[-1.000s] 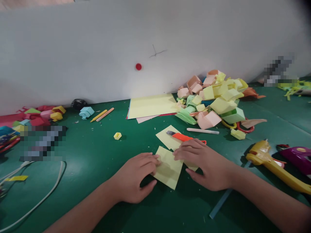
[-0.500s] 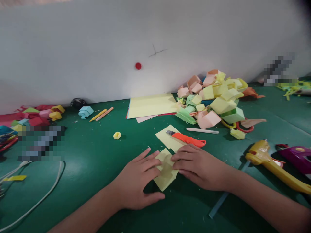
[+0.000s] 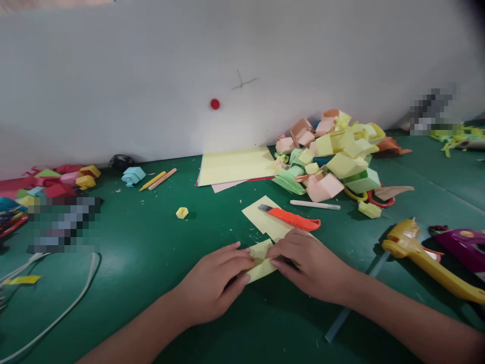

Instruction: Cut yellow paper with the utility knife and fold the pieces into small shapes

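Observation:
A small piece of pale yellow paper (image 3: 261,273) lies between my hands, its near edge turned up into a fold. My left hand (image 3: 217,280) grips the paper's left side, thumb below and fingers above. On the right side my right hand (image 3: 303,260) pinches it, fingertips close to the fold. Just beyond sits another pale yellow sheet (image 3: 261,215), partly covered by my right hand. An orange utility knife (image 3: 293,219) rests on that sheet with its blade out. A pale pink pen (image 3: 314,205) lies behind the knife.
Folded paper pieces (image 3: 337,151) are heaped at the back right, near a stack of coloured sheets (image 3: 237,166). A yellow glue gun (image 3: 420,253) with a glue stick lies by my right forearm. A tiny yellow paper cup (image 3: 182,213) and a white cable (image 3: 87,288) are leftward.
The near part of the small paper has been lifted and folded away from me. My left thumb has closed in on it, and my right fingers have tightened at its side.

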`<state>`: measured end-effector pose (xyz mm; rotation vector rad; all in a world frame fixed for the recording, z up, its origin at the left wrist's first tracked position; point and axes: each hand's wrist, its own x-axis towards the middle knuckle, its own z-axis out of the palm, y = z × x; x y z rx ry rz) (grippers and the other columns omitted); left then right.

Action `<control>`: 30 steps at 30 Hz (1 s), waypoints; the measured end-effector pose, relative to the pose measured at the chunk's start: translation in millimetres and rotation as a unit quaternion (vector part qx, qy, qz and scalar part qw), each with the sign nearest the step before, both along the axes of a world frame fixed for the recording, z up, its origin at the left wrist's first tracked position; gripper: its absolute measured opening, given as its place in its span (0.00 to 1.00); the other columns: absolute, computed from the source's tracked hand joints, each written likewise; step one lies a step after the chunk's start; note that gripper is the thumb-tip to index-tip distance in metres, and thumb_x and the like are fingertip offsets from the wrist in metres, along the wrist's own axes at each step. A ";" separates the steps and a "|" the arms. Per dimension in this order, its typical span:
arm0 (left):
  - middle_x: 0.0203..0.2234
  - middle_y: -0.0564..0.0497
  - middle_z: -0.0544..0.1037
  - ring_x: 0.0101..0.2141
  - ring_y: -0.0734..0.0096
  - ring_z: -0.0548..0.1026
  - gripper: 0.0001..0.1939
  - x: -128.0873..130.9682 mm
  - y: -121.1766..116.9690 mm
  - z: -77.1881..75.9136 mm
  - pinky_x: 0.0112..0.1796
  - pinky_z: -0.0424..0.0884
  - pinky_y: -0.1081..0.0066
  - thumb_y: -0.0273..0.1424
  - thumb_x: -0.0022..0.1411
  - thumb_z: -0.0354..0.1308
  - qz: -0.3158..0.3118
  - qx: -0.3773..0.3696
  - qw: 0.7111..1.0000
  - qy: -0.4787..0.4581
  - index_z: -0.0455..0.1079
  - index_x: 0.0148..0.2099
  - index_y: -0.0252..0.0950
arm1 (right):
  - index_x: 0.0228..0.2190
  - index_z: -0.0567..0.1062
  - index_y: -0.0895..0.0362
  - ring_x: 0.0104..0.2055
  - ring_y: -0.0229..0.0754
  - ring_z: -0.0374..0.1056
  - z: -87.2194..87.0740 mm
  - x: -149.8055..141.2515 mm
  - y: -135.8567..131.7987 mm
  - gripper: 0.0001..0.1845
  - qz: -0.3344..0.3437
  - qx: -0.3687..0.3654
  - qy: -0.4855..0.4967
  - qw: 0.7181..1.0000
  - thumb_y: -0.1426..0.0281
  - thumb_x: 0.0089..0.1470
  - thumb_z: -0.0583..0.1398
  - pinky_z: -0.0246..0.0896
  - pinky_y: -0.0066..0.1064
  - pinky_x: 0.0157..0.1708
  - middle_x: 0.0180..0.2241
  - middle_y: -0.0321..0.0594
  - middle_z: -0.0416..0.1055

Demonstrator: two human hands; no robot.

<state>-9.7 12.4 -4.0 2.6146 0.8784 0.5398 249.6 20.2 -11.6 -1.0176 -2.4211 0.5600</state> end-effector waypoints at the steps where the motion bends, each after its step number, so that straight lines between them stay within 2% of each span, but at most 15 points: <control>1: 0.52 0.47 0.79 0.54 0.62 0.75 0.16 0.0 0.2 -1.5 0.57 0.72 0.57 0.28 0.71 0.49 0.019 -0.005 1.000 0.005 0.66 0.59 0.39 | 0.38 0.76 0.54 0.34 0.42 0.69 -1.5 -1.5 -0.1 0.09 -0.016 -0.011 0.004 1.000 0.71 0.64 0.55 0.58 0.36 0.39 0.31 0.38 0.77; 3: 0.55 0.47 0.76 0.56 0.62 0.74 0.19 -0.2 0.7 -4.9 0.54 0.75 0.60 0.27 0.71 0.49 0.040 -0.008 0.999 0.016 0.63 0.62 0.41 | 0.39 0.76 0.53 0.33 0.42 0.70 -4.6 -4.2 0.0 0.08 -0.046 -0.027 0.010 0.999 0.71 0.63 0.56 0.58 0.35 0.37 0.31 0.36 0.77; 6: 0.57 0.45 0.73 0.56 0.61 0.73 0.18 0.1 1.4 -8.6 0.54 0.73 0.58 0.26 0.70 0.49 0.017 0.041 0.999 0.024 0.66 0.59 0.40 | 0.41 0.76 0.53 0.36 0.43 0.72 -8.8 -8.0 0.8 0.09 -0.068 -0.028 0.007 0.997 0.72 0.63 0.56 0.61 0.36 0.38 0.37 0.37 0.80; 9: 0.53 0.42 0.75 0.52 0.58 0.74 0.13 2.0 1.0 -8.7 0.52 0.73 0.54 0.28 0.70 0.52 -0.002 0.114 0.993 0.027 0.70 0.55 0.37 | 0.43 0.76 0.52 0.39 0.44 0.73 -11.4 -11.6 2.7 0.11 -0.072 -0.018 -0.006 0.997 0.72 0.63 0.55 0.62 0.37 0.40 0.40 0.38 0.80; 12: 0.46 0.43 0.78 0.45 0.60 0.76 0.11 4.4 0.5 -6.9 0.47 0.74 0.58 0.27 0.70 0.52 -0.022 0.150 0.988 0.038 0.72 0.52 0.36 | 0.44 0.76 0.54 0.39 0.45 0.73 -12.5 -13.7 4.1 0.12 -0.071 -0.003 -0.025 0.997 0.72 0.64 0.54 0.64 0.39 0.41 0.40 0.40 0.79; 16: 0.40 0.45 0.79 0.39 0.63 0.76 0.12 5.8 0.9 -6.3 0.40 0.73 0.62 0.26 0.71 0.49 -0.022 0.139 0.988 0.058 0.73 0.49 0.35 | 0.48 0.75 0.55 0.44 0.50 0.69 -9.5 -12.9 2.1 0.13 -0.033 0.065 -0.058 0.996 0.71 0.66 0.54 0.65 0.44 0.44 0.44 0.46 0.75; 20: 0.39 0.46 0.79 0.40 0.62 0.76 0.11 5.5 0.6 -7.4 0.41 0.72 0.62 0.29 0.71 0.50 -0.008 0.126 0.991 0.050 0.73 0.47 0.35 | 0.51 0.73 0.54 0.51 0.54 0.64 -3.1 -9.1 -3.0 0.15 0.009 0.120 -0.081 0.989 0.69 0.66 0.54 0.61 0.51 0.51 0.53 0.47 0.71; 24: 0.42 0.46 0.79 0.42 0.60 0.75 0.10 5.3 -0.2 -8.8 0.43 0.72 0.60 0.30 0.70 0.52 0.000 0.119 0.991 0.057 0.73 0.49 0.35 | 0.49 0.75 0.55 0.51 0.53 0.65 -1.9 -5.6 -3.8 0.13 0.050 0.103 -0.101 0.988 0.69 0.66 0.54 0.61 0.50 0.51 0.51 0.46 0.73; 30: 0.43 0.47 0.79 0.43 0.60 0.75 0.10 5.4 -0.3 -11.8 0.42 0.71 0.59 0.29 0.72 0.51 0.003 0.127 0.990 0.064 0.72 0.49 0.35 | 0.51 0.74 0.56 0.50 0.51 0.66 -6.7 -4.2 0.4 0.16 0.057 0.098 -0.097 0.989 0.72 0.67 0.52 0.62 0.48 0.49 0.50 0.47 0.73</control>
